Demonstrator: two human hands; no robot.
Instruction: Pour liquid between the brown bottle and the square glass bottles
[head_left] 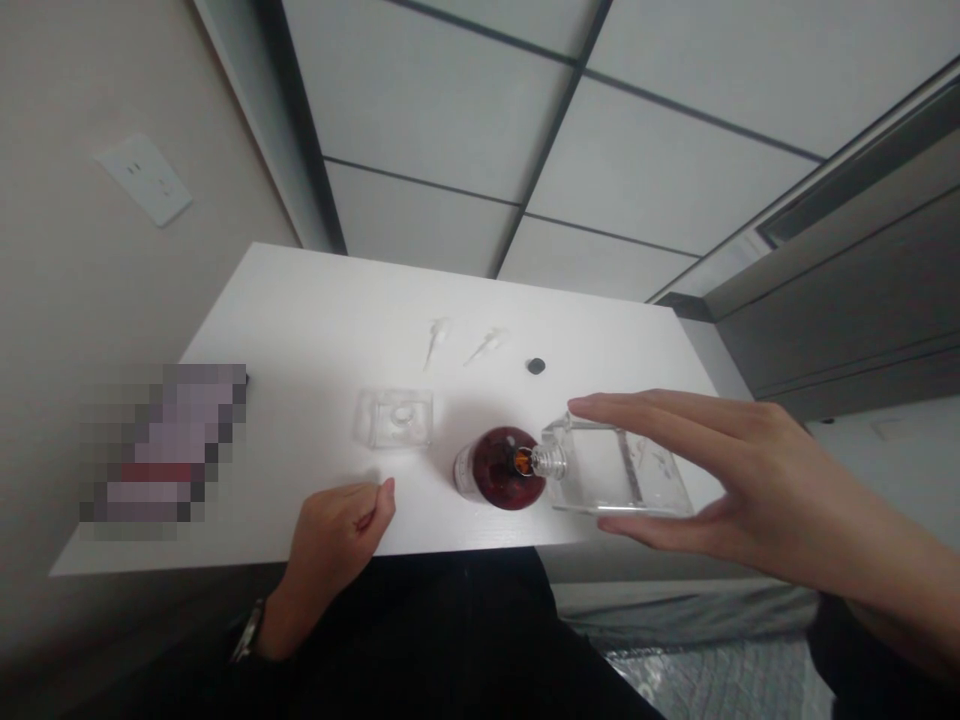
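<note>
My right hand (697, 470) grips a clear square bottle (600, 465) by its sides, thumb below and fingers above. The bottle is tipped on its side, its threaded neck at the mouth of a brown bottle (502, 468) that stands on the white table. Whether liquid runs between them, I cannot make out. My left hand (337, 525) rests at the table's front edge, curled into a fist, with nothing visible in it. Just beyond it stands a second clear square bottle (403, 420), upright and without a cap.
Two whitish pump tops (436, 340) lie farther back on the white table (315, 310), with a small black cap (535, 366) to their right. A blurred-out object (169, 440) is at the left edge. A wall with a socket (146, 178) rises at left.
</note>
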